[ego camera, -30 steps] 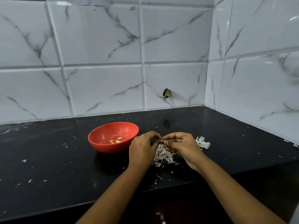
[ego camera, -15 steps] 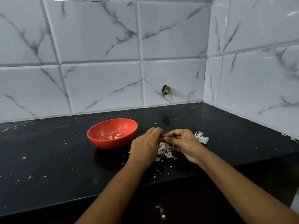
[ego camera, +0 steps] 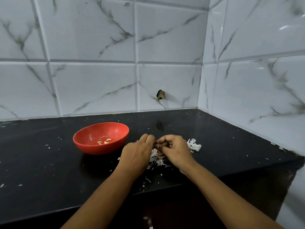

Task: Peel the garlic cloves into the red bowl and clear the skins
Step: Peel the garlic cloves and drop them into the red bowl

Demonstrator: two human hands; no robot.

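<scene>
A red bowl sits on the black counter, with three peeled garlic cloves lying inside it. To its right my left hand and my right hand meet fingertip to fingertip, pinched together on a garlic clove that is almost wholly hidden between them. Under and between the hands lies a pile of white garlic skins. A second clump of skins rests just right of my right hand.
The black counter ends at a front edge near my forearms and meets white marble tile walls at the back and right. Small skin flecks are scattered over it. A small dark fitting sticks out of the back wall.
The hands stay pinched together on the clove over the skin pile with only slight finger movement. The view has tilted a little, so everything sits slightly higher in frame.
</scene>
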